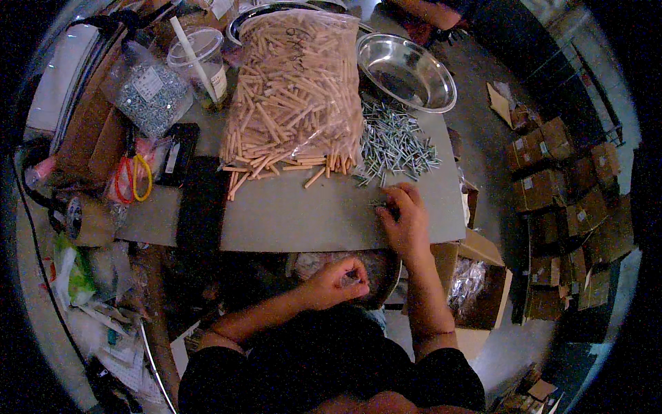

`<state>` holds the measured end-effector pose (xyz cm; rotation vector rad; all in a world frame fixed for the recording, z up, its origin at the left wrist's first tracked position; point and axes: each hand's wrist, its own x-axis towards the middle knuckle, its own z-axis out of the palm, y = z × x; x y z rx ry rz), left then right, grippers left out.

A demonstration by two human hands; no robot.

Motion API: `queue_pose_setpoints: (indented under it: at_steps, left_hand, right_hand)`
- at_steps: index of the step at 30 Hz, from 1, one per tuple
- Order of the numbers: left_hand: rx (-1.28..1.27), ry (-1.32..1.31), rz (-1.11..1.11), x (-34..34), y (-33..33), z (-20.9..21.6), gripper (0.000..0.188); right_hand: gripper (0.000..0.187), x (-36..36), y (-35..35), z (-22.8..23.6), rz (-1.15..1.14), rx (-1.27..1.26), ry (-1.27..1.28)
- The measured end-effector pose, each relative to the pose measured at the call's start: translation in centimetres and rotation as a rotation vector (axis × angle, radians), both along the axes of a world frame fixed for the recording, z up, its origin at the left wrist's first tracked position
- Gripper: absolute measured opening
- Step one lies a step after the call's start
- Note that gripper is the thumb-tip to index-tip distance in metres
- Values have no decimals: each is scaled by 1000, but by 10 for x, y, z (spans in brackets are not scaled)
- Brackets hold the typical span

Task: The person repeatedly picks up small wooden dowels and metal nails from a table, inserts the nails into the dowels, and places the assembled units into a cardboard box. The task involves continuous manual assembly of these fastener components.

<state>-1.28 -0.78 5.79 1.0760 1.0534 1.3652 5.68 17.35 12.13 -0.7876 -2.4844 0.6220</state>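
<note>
My right hand (pixel 407 219) is over the grey tabletop (pixel 296 224), just in front of a heap of silvery screws (pixel 396 145). Its thumb and fingers are curled together, with small metallic bits showing at the tips, too blurred to name. Lower down, off the table's front edge, my left hand (pixel 339 281) is closed in a loose ring. Something small and greyish shows inside the curled fingers, but its kind is unclear. Beyond my hands lies a large clear bag of wooden dowels (pixel 293 90), with several dowels spilling from its near end.
A shiny steel basin (pixel 407 72) stands behind the screws. Left of the dowels are a plastic cup with a straw (pixel 200 65), a bag of metal hardware (pixel 152 96) and yellow-handled scissors (pixel 143 178). An open carton (pixel 493 297) stands right of the table; stacked cartons (pixel 545 186) lie farther right.
</note>
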Motion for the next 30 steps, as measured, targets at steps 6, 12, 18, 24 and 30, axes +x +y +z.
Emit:
queue_pose_setpoints:
  at_steps: [6, 12, 18, 24, 30]
  left_hand:
    - [-33, -60, -2, -3, -1, 4, 22]
    - [-30, -4, 63, -2, -3, 0, 22]
    - [-214, -49, 57, 1, 3, -5, 21]
    - [-340, -898, -89, -1, 2, -10, 15]
    - [-457, -1139, -115, -8, 10, -5, 22]
  right_hand:
    - [40, -3, 11, -2, 48, 89, -96]
    - [30, 8, -7, 9, 33, 54, -99]
    - [23, 13, -5, 4, 199, 104, -146]
    - [42, 13, -14, 16, 180, -2, -137]
    - [50, 15, -18, 27, 288, 36, -307]
